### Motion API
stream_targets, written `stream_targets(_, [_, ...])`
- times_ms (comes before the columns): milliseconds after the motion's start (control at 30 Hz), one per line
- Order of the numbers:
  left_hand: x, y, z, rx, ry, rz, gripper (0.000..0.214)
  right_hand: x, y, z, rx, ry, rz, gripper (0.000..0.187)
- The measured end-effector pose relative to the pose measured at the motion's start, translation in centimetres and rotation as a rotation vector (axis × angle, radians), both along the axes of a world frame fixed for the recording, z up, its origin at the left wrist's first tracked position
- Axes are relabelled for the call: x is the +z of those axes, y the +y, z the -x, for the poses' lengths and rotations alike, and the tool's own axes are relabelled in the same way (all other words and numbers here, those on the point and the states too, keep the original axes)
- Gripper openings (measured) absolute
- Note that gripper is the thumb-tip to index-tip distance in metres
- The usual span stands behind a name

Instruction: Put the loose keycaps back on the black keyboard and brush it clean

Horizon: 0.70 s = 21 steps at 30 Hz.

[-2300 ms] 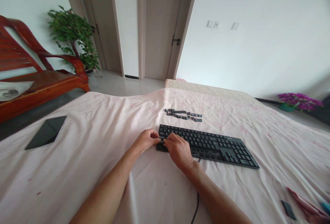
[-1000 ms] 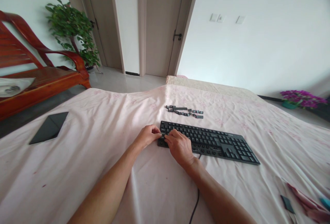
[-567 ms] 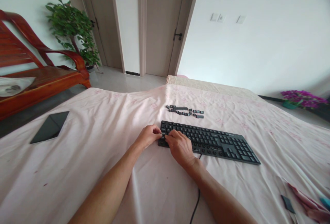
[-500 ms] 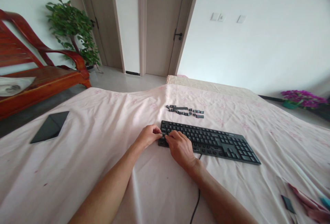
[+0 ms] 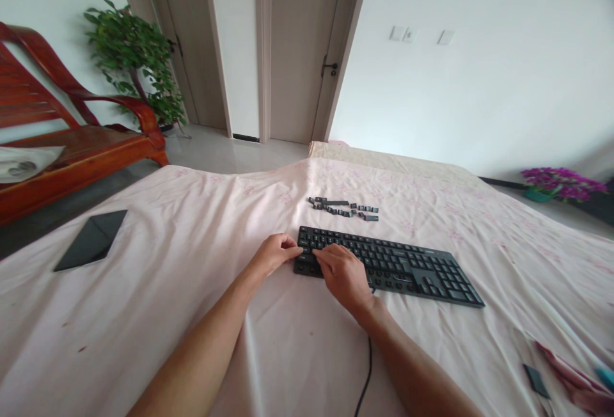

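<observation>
A black keyboard (image 5: 426, 270) lies at a slant on the pink cloth. Part of its lower rows shows bare sockets without caps. At its left end my left hand (image 5: 277, 253) has thumb and fingers closed together, the tips touching the edge by the side keys. My right hand (image 5: 343, 273) is over the left part of the keyboard with curled fingers, thumb and index tips close together on a key. Whatever small piece may be between those fingertips is hidden. Behind the keyboard, several loose black keycaps (image 5: 338, 203) lie in two rough rows, a long bar-shaped one among them.
A dark-screened tablet (image 5: 91, 240) lies at the left on the pink cloth (image 5: 201, 212). The keyboard's cable (image 5: 369, 372) runs toward me beneath my right forearm. At the lower right are a small dark flat piece (image 5: 536, 380) and pink fabric (image 5: 570, 372). A wooden chair (image 5: 110, 142) stands far left.
My right hand has shifted slightly right along the keyboard, baring more keys at its left end. My left hand stays at the edge. The loose keycaps lie as before.
</observation>
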<state>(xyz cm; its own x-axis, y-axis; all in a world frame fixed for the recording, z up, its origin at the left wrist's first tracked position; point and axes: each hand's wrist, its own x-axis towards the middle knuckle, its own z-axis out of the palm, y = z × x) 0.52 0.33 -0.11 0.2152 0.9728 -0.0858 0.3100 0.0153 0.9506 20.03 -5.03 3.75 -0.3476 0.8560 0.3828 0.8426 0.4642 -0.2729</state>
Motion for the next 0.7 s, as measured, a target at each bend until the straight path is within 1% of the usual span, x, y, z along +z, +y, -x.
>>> stream_targets(100, [0.6,0.0,0.1,-0.007,-0.098,0.082,0.039,0.1,0.9,-1.3,-0.077,0.104,0.009,0.025])
stream_targets(167, [0.9,0.0,0.4,0.057,-0.093,0.088,0.042,0.3,2.0,-2.2,-0.128,0.131,0.017,0.024])
stream_targets(233, [1.0,0.1,0.8,0.159,0.016,0.01,0.039,0.5,3.5,-3.0,-0.162,0.149,0.021,0.023])
stream_targets(300, [0.9,0.2,1.4,0.237,0.209,-0.123,0.032,0.8,5.3,-3.6,-0.184,0.174,0.024,0.022])
stream_targets(333, [0.8,0.3,1.6,0.254,0.295,-0.17,0.028,0.9,6.3,-3.8,-0.196,0.185,0.028,0.021])
stream_targets(400, [0.7,0.5,2.0,0.274,0.41,-0.205,0.025,1.1,8.3,-4.0,-0.223,0.187,0.043,0.02])
stream_targets(567, [0.6,0.6,1.8,0.278,0.528,-0.27,0.025,0.7,11.9,-3.1,-0.26,0.06,0.054,0.016])
stream_targets(700, [0.4,0.6,1.8,0.271,0.524,-0.285,0.024,0.4,13.8,-1.9,-0.294,-0.118,0.007,0.018])
